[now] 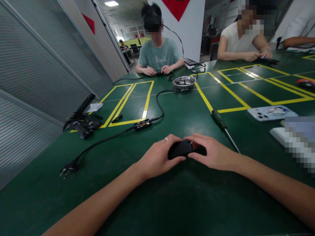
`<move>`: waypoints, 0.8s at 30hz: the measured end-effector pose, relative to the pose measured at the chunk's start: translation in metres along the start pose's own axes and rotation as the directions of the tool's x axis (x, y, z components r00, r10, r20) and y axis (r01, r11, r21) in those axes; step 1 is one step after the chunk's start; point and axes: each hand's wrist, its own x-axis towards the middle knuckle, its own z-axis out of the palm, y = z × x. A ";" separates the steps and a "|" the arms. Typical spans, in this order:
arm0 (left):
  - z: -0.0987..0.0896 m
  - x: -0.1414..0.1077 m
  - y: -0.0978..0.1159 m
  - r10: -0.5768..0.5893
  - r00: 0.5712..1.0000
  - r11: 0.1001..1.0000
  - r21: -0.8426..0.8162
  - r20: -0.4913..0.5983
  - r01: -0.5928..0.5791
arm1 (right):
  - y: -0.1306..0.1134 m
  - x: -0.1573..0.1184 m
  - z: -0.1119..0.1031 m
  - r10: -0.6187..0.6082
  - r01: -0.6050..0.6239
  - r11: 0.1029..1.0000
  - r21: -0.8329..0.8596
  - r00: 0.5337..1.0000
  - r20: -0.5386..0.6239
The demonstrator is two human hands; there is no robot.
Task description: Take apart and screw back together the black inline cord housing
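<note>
My left hand (159, 154), with a ring on one finger, is wrapped around a smooth black plastic casing (180, 149) just above the green table. My right hand (214, 152) pinches the casing's right end with thumb and fingertips. A dark patch shows between the right fingers, and I cannot tell whether it is a part or shadow. Beyond my hands lies a black power cord (105, 140) with an opened switch module (143, 124), its inner parts exposed. The cord's plug (69, 169) rests to the left. A green-handled screwdriver (219, 120) lies past my right hand.
A metal bowl (184, 84) with small parts stands farther back. Black packaged items (85, 126) and a small black piece (116, 118) lie left. A phone (270, 113) and a pale, blurred-out object (280, 136) are at right. Co-workers (158, 54) sit across the table (159, 203).
</note>
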 end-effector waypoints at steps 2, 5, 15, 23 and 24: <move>0.001 -0.001 0.002 -0.002 1.000 1.000 -0.003 0.018 0.002 | -0.001 0.000 0.003 0.060 -0.061 0.994 0.096 0.998 0.010; -0.009 0.001 -0.007 0.011 1.000 0.996 0.086 0.008 -0.012 | 0.004 0.002 0.000 0.141 -0.130 0.917 0.378 0.990 -0.002; -0.068 -0.006 -0.142 -0.382 0.848 0.643 0.554 -0.367 0.529 | 0.046 0.018 -0.018 0.535 0.057 0.454 0.889 0.781 -0.323; -0.060 0.001 -0.138 -0.342 0.904 0.829 0.371 -0.255 0.419 | 0.050 0.019 -0.036 0.733 0.115 0.284 0.952 0.614 -0.293; -0.058 0.002 -0.133 -0.332 0.910 0.832 0.378 -0.247 0.406 | 0.045 0.018 -0.036 0.734 0.106 0.266 0.958 0.622 -0.272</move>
